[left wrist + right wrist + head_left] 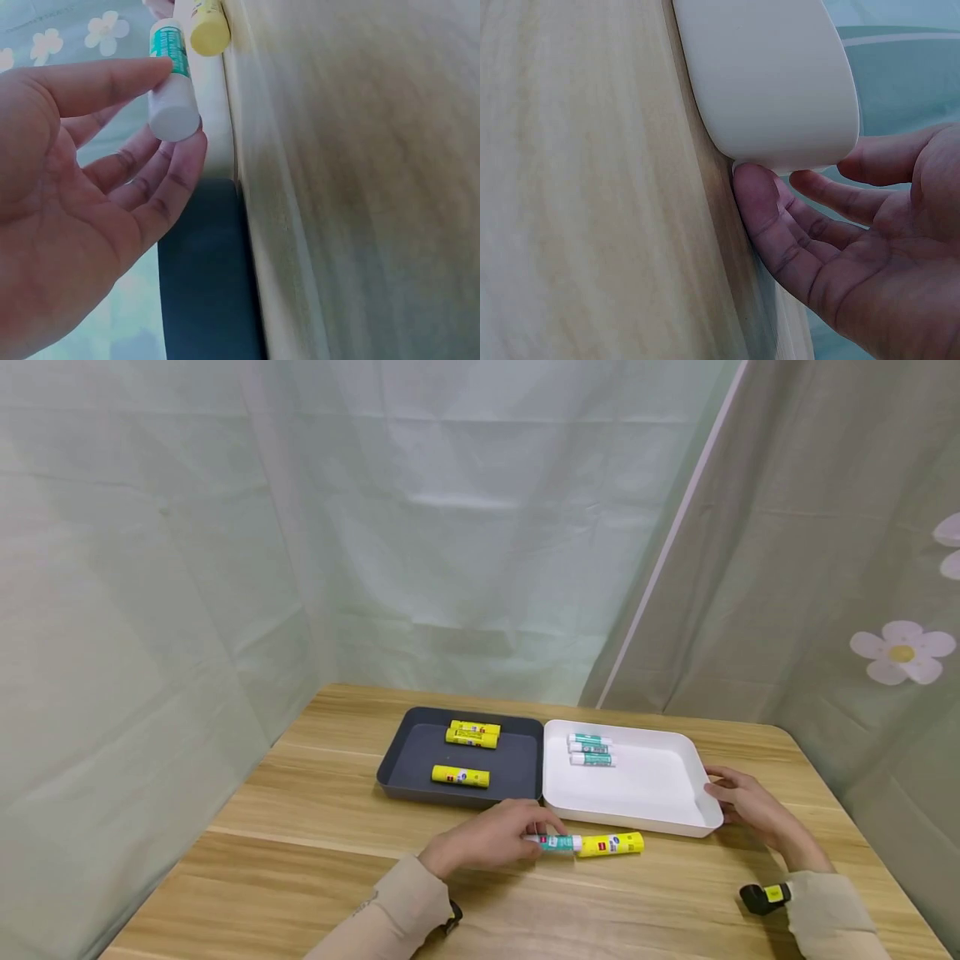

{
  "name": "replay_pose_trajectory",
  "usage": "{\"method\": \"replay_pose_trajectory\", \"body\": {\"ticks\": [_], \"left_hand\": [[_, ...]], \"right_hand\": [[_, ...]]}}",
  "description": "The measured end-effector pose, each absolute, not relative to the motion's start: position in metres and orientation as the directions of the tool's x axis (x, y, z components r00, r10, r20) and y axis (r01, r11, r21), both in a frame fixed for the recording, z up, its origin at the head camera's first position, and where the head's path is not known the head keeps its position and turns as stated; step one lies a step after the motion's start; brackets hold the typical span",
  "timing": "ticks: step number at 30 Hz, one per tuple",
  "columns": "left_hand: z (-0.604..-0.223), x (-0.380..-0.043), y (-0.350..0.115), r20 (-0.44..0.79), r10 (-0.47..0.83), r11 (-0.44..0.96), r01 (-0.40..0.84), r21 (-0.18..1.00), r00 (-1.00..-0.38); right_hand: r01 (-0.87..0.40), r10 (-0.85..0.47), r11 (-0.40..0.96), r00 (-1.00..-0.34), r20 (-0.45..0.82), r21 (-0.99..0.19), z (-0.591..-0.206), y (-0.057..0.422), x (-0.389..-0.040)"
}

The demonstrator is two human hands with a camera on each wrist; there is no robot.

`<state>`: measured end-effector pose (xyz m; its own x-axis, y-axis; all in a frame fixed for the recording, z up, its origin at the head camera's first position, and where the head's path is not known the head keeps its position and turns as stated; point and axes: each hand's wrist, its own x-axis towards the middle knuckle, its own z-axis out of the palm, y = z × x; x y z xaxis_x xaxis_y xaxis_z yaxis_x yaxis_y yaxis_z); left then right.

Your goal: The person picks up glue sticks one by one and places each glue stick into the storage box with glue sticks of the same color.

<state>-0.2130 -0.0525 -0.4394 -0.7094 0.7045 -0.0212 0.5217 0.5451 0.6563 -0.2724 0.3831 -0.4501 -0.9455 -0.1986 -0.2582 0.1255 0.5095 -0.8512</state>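
My left hand (498,837) pinches a teal-and-white glue stick (171,79) between thumb and fingers, its white end facing the left wrist camera. In the head view its far end overlaps the tip of a yellow glue stick (611,844) lying on the table in front of the white tray (645,787). At that tray's right end, my right hand (753,810) rests its fingertips against the outer wall, thumb near the rim. Inside the white tray lie three teal-and-white glue sticks (592,760). Three yellow glue sticks (461,776) lie in the dark grey tray (517,777).
Both trays stand side by side, their short ends meeting, toward the back of the wooden table (300,852). Pale curtains (495,527) hang behind and on both sides of the table, with white flowers (902,652) printed on the right one.
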Motion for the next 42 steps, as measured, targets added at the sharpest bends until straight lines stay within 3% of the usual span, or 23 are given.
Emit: {"method": "replay_pose_trajectory", "body": {"ticks": [14,42], "left_hand": [[-0.421,-0.236,-0.040,0.042,0.750,0.482,0.589,0.648,-0.660],[-0.382,-0.308,-0.001,0.015,0.785,0.445,0.580,0.682,-0.620]], "right_hand": [[0.131,-0.192,0.498,-0.948,-0.256,-0.857,-0.454,0.383,-0.274],[0.135,-0.189,0.510,-0.946,-0.264,-0.849,-0.453,0.383,-0.276]]}}
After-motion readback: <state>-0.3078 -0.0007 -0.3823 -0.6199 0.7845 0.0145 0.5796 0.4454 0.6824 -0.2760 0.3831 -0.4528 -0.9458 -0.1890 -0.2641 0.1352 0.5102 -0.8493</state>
